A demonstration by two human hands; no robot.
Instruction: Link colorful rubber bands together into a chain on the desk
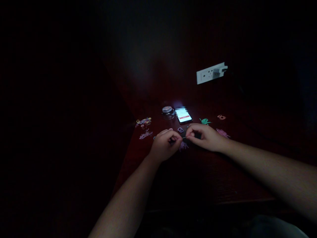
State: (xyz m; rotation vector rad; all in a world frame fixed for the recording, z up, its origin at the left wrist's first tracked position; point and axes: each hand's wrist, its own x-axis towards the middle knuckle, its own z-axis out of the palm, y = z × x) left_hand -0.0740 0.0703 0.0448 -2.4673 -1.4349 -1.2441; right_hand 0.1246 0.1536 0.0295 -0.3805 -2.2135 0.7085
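Both my hands meet over a dark red table. My left hand [165,142] pinches one end of a thin, pale rubber band [184,137], and the other end is between the fingertips of my right hand [204,137]. The short stretch between them looks taut. Just beneath it lies a small pile of purple bands [183,146], partly covered by my hands. Slightly beyond sit a few bluish-purple loops [180,130]. Pink bands [223,133] lie beside my right wrist, and a green bunch [205,121] is behind that hand.
A lit phone [184,115] leans or lies behind my hands, next to a small lidded clear jar [168,112]. Mixed coloured bands [143,122] and a pinkish-purple pile [146,134] are on the left, orange loops [221,117] on the right. A wall socket [210,74] holds a plug.
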